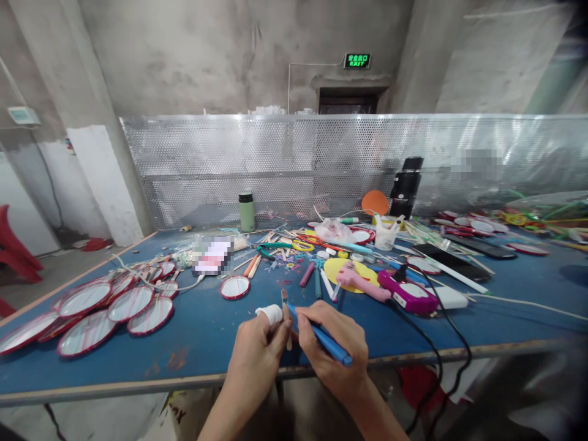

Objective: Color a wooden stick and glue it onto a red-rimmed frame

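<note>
My left hand [261, 349] is closed around a wooden craft stick [285, 315], held upright just above the table's front edge. A white wrap [270, 315] covers one of its digits. In my right hand [334, 348] is a blue marker [331, 345], gripped like a pen, its tip close to the stick; whether it touches I cannot tell. The upper end of the stick looks darker than the rest. Beyond my hands lies a round, red-rimmed disc [235, 287], with a dark red marker [307, 274] and a teal marker [318, 284] nearby.
Several red-rimmed discs [87, 334] overlap at left, near a phone [214, 257] on a cable. At right, a pink glue gun [362, 283] lies on a yellow disc [329, 267] beside a purple device [408, 293]. A green bottle [247, 212] stands before a perforated metal screen [220, 153].
</note>
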### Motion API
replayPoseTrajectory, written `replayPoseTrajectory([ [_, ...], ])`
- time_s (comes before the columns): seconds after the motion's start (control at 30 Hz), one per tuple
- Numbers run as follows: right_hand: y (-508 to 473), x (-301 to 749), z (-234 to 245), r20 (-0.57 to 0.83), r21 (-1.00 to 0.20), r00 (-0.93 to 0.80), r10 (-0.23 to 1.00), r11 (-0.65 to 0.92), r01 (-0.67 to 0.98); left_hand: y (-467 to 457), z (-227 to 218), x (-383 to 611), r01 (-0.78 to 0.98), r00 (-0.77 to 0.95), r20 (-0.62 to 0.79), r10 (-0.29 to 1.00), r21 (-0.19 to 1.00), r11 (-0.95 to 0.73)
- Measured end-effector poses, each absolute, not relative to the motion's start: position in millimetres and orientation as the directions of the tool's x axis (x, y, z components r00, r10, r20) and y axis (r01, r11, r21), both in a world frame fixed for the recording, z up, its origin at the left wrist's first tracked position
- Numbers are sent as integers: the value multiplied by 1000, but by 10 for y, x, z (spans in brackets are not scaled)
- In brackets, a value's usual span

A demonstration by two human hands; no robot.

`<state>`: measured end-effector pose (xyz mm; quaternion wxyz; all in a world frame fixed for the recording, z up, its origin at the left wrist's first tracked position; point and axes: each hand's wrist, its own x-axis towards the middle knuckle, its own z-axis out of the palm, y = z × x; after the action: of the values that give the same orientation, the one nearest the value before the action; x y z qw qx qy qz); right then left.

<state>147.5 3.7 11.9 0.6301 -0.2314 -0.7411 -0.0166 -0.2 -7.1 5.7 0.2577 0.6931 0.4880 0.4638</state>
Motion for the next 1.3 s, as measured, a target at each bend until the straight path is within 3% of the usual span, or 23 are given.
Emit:
replayPoseTrajectory([
  [1.3, 43, 1472, 116, 941, -287, -65, 332, 885, 367, -62, 71, 6, 441, 80, 393, 916, 810, -386],
])
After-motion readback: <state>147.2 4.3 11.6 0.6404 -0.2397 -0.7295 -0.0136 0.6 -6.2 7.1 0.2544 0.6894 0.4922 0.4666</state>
